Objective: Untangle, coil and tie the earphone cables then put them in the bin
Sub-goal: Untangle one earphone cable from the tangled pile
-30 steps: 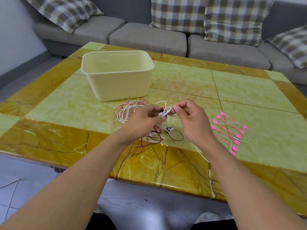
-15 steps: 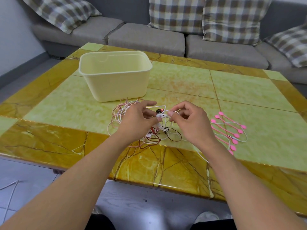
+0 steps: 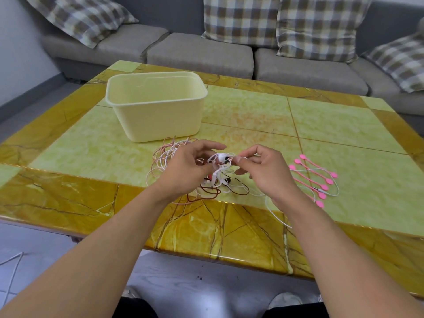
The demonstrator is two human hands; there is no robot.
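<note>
I see my left hand [image 3: 190, 166] and right hand [image 3: 263, 173] each pinching white strands of the tangled earphone cables [image 3: 218, 173] near the table's [image 3: 344, 125] front edge. The bin [image 3: 158, 111] stands just behind the tangle, and pink ties [image 3: 314, 177] lie to the right.

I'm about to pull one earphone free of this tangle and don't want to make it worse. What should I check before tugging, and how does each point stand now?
1. Both hands on the tangle: ok. The left hand and right hand pinch white cable at the top of the earphone cables.
2. One cable singled out: not ok. White, pink and dark red strands cross below the fingers.
3. Loose end traced: cannot tell. A white strand runs under the right wrist.
4. Pink ties within reach: ok, lying right of the hands.
5. Bin upright and open: ok; no cables show inside.
</note>
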